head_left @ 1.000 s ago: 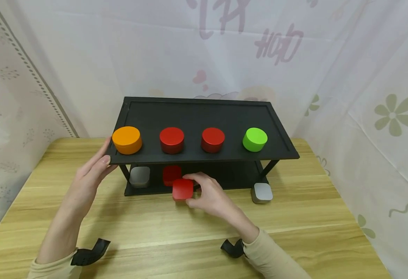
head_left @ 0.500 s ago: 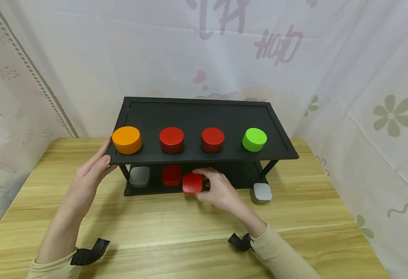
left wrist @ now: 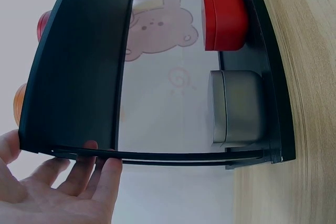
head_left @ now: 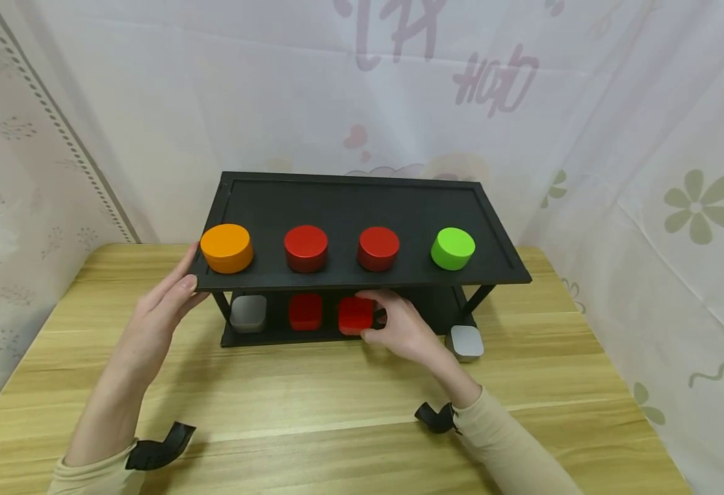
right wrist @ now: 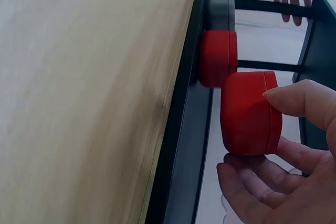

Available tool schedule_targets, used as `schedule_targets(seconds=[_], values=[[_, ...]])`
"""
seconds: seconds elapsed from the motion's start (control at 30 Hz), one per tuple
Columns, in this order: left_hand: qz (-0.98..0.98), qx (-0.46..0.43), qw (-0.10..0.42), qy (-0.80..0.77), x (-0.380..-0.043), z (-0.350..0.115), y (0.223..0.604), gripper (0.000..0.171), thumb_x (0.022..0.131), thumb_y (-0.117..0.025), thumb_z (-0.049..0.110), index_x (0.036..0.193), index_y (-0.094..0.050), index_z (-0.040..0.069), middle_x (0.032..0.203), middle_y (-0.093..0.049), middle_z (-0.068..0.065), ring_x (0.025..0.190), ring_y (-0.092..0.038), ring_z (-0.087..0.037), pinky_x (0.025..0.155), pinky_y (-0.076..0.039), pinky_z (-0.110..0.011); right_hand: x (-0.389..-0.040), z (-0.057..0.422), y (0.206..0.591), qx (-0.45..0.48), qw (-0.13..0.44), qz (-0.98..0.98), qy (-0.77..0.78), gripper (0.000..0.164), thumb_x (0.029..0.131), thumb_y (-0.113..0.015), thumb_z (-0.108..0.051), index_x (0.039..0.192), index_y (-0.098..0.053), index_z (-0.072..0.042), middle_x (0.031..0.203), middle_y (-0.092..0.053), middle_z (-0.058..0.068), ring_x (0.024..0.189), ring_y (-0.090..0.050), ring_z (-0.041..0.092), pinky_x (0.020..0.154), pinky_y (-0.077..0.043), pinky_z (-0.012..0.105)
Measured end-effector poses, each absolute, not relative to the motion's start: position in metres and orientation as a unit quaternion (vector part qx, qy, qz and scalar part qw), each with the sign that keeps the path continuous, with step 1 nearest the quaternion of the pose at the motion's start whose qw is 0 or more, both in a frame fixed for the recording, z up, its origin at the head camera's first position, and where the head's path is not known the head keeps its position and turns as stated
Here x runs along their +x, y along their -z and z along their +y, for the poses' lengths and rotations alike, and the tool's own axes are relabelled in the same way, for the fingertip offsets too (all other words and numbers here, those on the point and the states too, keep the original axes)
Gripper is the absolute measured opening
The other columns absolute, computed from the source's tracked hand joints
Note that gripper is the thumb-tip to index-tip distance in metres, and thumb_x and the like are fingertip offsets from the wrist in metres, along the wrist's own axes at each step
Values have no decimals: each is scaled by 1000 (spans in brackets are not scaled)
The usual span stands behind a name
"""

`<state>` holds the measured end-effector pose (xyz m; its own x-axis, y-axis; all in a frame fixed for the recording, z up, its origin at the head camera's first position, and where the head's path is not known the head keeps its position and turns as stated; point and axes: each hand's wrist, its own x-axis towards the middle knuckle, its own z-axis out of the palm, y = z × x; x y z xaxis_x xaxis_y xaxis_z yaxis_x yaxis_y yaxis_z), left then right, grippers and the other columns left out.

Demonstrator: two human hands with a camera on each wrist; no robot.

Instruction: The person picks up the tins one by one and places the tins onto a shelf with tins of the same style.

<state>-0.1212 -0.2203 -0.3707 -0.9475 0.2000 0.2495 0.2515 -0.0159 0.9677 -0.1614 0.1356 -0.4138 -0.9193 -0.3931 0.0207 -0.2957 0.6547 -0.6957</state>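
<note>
My right hand (head_left: 401,330) pinches a red square lidded tin (head_left: 354,317) between thumb and fingers at the front of a black two-tier rack (head_left: 349,199), under its upper shelf. In the right wrist view the held tin (right wrist: 245,114) is close over the lower shelf (right wrist: 184,166). To its left on that shelf stand another red square tin (head_left: 305,313) and a grey square tin (head_left: 248,315). My left hand (head_left: 162,306) holds the upper shelf's front left corner, thumb at the edge; its fingers (left wrist: 107,182) reach under the side rail in the left wrist view.
Along the upper shelf stand an orange round tin (head_left: 227,249), two red round tins (head_left: 306,249) and a green round tin (head_left: 453,249). A silver square tin (head_left: 465,342) sits on the wooden table (head_left: 275,412) by the rack's right leg. Printed cloth (head_left: 275,82) hangs behind.
My right hand has carried the red square tin to the right and inward, from in front of the lower shelf to over it. My left hand has stayed at the rack's corner.
</note>
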Motion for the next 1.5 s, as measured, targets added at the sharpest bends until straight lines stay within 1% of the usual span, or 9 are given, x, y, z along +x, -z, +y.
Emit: schedule_targets(seconds=[0.1, 0.27, 0.4, 0.53, 0.63, 0.87, 1.03, 1.33, 1.5], values=[[-700, -160, 19, 695, -121, -220, 371, 48, 103, -34, 17, 150, -24, 20, 160, -14, 3, 140, -26, 2, 101, -39, -5, -167, 140, 416, -187, 61, 908, 370, 56, 76, -73, -13, 129, -56, -18, 124, -57, 1, 101, -57, 18, 86, -56, 38], [-703, -157, 18, 693, -121, -220, 371, 48, 103, -34, 18, 150, -24, 21, 160, -14, 3, 141, -26, 2, 101, -39, -4, -177, 148, 419, -175, 59, 913, 364, 57, 77, -73, -13, 131, -54, -20, 124, -56, 2, 104, -56, 20, 85, -58, 36], [-706, -153, 15, 691, -121, -221, 372, 48, 103, -34, 19, 150, -23, 22, 160, -13, 4, 141, -24, 2, 100, -39, -4, -181, 153, 419, -172, 59, 912, 367, 59, 77, -72, -13, 132, -52, -18, 126, -55, 6, 108, -57, 23, 86, -58, 38], [-700, -154, 14, 697, -122, -221, 372, 48, 103, -34, 18, 150, -23, 21, 160, -12, 3, 143, -21, 0, 101, -39, -4, -183, 155, 419, -178, 63, 910, 369, 60, 77, -72, -11, 133, -51, -16, 126, -55, 8, 108, -58, 24, 85, -58, 35], [-700, -155, 15, 697, -122, -221, 372, 48, 103, -34, 18, 150, -23, 21, 160, -12, 4, 143, -22, 0, 101, -38, -5, -185, 156, 419, -178, 67, 910, 370, 59, 77, -71, -10, 133, -50, -15, 125, -55, 8, 108, -58, 24, 85, -58, 34], [-703, -154, 14, 694, -121, -221, 371, 48, 103, -34, 18, 150, -23, 21, 160, -12, 3, 143, -21, 0, 101, -38, -4, -188, 157, 420, -171, 77, 908, 375, 58, 77, -70, -8, 132, -50, -11, 125, -55, 11, 108, -58, 26, 86, -58, 35], [-703, -155, 16, 694, -121, -221, 371, 48, 103, -34, 18, 150, -23, 21, 160, -13, 2, 142, -25, 1, 102, -38, -5, -191, 158, 424, -165, 92, 905, 381, 60, 78, -69, -8, 134, -48, -12, 127, -54, 10, 110, -57, 26, 88, -57, 37], [-702, -156, 19, 695, -122, -220, 372, 48, 104, -33, 17, 150, -23, 19, 160, -14, 2, 140, -28, 2, 102, -38, -5, -195, 158, 429, -181, 102, 900, 382, 60, 77, -68, -7, 133, -49, -15, 127, -54, 8, 110, -56, 24, 86, -58, 35], [-699, -158, 20, 697, -123, -220, 372, 48, 104, -32, 15, 150, -23, 18, 160, -14, 1, 140, -27, 2, 103, -38, -6, -196, 158, 430, -181, 107, 901, 380, 61, 77, -68, -7, 134, -48, -15, 128, -54, 8, 110, -55, 25, 86, -57, 37]])
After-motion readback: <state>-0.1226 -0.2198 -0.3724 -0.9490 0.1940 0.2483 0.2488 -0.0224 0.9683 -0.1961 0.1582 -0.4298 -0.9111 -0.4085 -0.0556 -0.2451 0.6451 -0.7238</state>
